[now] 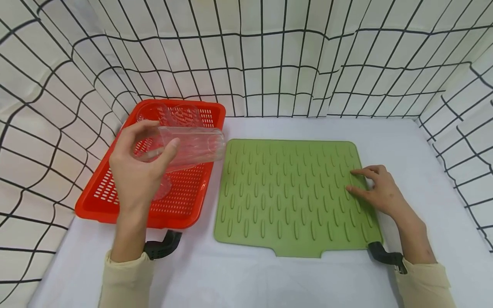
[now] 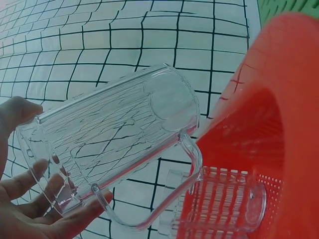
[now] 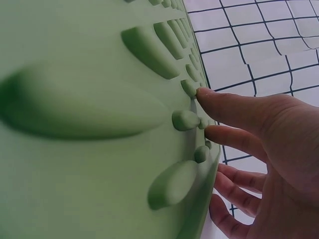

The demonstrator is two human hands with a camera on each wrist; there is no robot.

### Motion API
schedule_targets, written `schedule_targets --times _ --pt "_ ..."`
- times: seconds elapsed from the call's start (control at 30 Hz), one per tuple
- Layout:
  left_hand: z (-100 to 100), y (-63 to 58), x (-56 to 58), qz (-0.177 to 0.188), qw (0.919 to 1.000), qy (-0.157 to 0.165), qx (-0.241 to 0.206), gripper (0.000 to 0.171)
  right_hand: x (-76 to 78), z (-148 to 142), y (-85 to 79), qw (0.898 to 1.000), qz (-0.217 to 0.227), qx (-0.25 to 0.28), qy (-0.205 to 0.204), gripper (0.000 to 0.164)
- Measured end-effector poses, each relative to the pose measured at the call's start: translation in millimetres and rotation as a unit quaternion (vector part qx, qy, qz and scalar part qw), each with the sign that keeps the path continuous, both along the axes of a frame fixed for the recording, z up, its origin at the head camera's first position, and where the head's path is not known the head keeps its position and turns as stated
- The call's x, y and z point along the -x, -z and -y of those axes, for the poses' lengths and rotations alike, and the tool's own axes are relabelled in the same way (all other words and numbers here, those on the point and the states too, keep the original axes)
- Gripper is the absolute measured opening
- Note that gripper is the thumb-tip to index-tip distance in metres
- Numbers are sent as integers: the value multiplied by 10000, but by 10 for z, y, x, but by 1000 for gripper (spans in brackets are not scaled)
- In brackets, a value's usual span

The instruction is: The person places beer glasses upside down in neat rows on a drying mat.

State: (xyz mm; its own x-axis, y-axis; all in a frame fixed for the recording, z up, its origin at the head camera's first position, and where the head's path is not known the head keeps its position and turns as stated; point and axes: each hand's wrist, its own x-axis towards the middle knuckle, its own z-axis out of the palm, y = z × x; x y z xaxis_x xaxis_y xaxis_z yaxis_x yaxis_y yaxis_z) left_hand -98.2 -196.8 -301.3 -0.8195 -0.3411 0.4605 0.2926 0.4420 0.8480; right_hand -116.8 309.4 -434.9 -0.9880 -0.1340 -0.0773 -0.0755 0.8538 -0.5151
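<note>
My left hand (image 1: 140, 162) grips a clear mug (image 1: 196, 145) by one end, thumb and fingers spread around it. The mug lies sideways in the air over the right part of the red basket (image 1: 198, 209). Its looped handle (image 2: 149, 219) shows in the left wrist view. Over at the right edge of the green ribbed mat (image 1: 285, 192) is my right hand (image 1: 379, 188), thumb and index finger extended onto the mat. In the right wrist view, those fingertips (image 3: 203, 94) touch the mat among its raised ribs, and the other fingers bend loosely beside its edge.
More clear drinkware (image 1: 186, 115) lies inside the basket, including another clear piece (image 2: 227, 201) near its wall. Black wire grid panels (image 1: 262, 64) stand around the back and sides. A white cloth (image 1: 246, 278) covers the surface beneath the mat and basket.
</note>
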Motion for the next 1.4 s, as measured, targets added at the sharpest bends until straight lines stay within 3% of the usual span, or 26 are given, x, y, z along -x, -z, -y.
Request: schedule_targets --times 0.43,0.83,1.4 --pt "-124 42 -13 295 9991 277 -159 41 -18 24 1 10000 86 -26 0 58" --pt "-252 65 6 116 9963 724 -441 40 1 5 2 10000 -29 -62 15 58" --pt "-445 158 70 171 9943 842 -638 41 -11 1 -7 10000 13 43 9 59"
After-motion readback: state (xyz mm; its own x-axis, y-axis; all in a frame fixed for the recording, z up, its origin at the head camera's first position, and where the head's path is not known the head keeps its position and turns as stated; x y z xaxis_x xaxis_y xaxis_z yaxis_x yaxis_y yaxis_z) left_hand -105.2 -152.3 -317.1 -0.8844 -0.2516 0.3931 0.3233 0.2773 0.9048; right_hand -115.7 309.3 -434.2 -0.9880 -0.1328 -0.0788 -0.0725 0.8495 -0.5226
